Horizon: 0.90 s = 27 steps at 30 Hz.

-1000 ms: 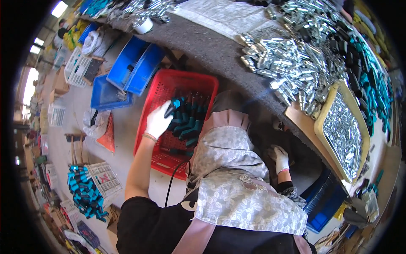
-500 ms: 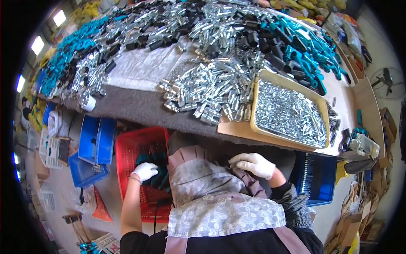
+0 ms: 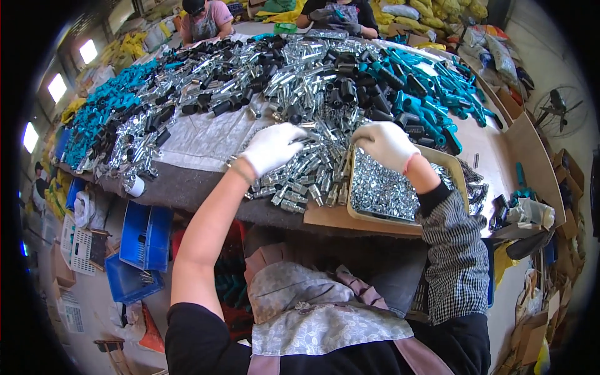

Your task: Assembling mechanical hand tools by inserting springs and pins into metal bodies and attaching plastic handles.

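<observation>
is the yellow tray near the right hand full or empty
Filled: small metal parts cover the visible inside of the tray; depth unclear.

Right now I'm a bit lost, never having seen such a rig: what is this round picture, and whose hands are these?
There is no machine arm here: a person is working with their own two hands, in white gloves. A wide fisheye camera on their head looks down, so edges bend near the rim; picture left is the person's left.

The left hand is over a heap of silver metal parts. The right hand is at the far side of a yellow-rimmed tray full of small silver pieces. The fingers are curled, so I can't tell whether either hand holds a part.

Teal parts and black ones also cover the table, partly over white cloth.
</observation>
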Each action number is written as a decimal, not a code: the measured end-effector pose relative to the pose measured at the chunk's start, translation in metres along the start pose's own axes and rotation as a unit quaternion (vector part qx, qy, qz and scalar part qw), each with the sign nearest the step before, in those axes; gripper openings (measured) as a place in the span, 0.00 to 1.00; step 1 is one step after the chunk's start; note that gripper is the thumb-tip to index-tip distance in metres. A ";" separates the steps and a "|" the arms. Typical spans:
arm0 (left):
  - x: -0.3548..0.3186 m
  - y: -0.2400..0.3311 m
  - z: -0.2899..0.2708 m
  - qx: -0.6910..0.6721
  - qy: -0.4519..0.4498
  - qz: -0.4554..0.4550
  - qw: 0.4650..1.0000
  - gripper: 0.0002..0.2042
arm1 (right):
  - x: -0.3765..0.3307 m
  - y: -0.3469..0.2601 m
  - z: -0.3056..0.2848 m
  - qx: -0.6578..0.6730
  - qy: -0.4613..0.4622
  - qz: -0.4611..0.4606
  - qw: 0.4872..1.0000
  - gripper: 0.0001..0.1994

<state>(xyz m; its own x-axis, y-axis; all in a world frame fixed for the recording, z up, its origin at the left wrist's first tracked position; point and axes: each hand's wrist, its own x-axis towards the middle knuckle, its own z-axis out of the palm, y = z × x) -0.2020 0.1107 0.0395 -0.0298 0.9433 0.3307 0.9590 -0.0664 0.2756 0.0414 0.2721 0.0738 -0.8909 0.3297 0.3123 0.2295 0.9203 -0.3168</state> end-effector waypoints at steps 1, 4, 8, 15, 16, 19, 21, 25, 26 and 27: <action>0.019 0.008 0.004 0.031 -0.020 -0.053 0.998 0.16 | 0.011 0.017 0.000 -0.008 -0.008 0.013 1.000 0.12; 0.057 0.016 0.022 0.106 -0.032 -0.127 0.986 0.16 | 0.044 0.042 0.015 -0.100 -0.008 0.059 0.993 0.12; 0.077 -0.001 0.039 0.155 -0.059 -0.065 0.984 0.14 | 0.078 0.045 0.041 -0.256 -0.092 0.040 0.962 0.10; 0.044 -0.004 -0.006 0.093 0.160 -0.085 0.979 0.12 | 0.106 0.017 0.066 -0.437 -0.117 0.062 0.889 0.11; 0.032 -0.005 -0.015 0.018 0.260 -0.074 0.963 0.13 | 0.106 0.023 0.069 -0.432 -0.123 0.061 0.892 0.11; -0.023 -0.003 -0.054 -0.292 0.343 -0.196 0.871 0.12 | 0.095 0.031 0.059 -0.438 -0.081 0.019 0.895 0.10; -0.062 0.002 -0.061 -0.545 0.355 -0.172 0.740 0.12 | 0.080 0.042 0.040 -0.420 -0.020 0.046 0.906 0.09; -0.137 0.013 -0.021 -0.759 0.291 -0.225 0.537 0.13 | 0.038 0.038 -0.001 -0.146 0.170 0.091 0.970 0.09; -0.155 0.024 -0.006 -0.781 0.226 -0.227 0.536 0.14 | 0.026 0.036 -0.005 -0.069 0.197 0.106 0.972 0.10; -0.176 0.030 0.004 -0.816 0.179 -0.246 0.491 0.15 | 0.014 0.011 -0.014 0.074 0.158 0.163 0.971 0.11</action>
<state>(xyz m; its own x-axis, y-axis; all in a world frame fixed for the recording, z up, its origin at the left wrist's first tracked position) -0.1666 -0.0559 -0.0144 -0.4725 0.8776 -0.0808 -0.6838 -0.3072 0.6619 0.0366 0.2900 0.0876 -0.6107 0.6677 0.4257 0.3993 0.7239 -0.5626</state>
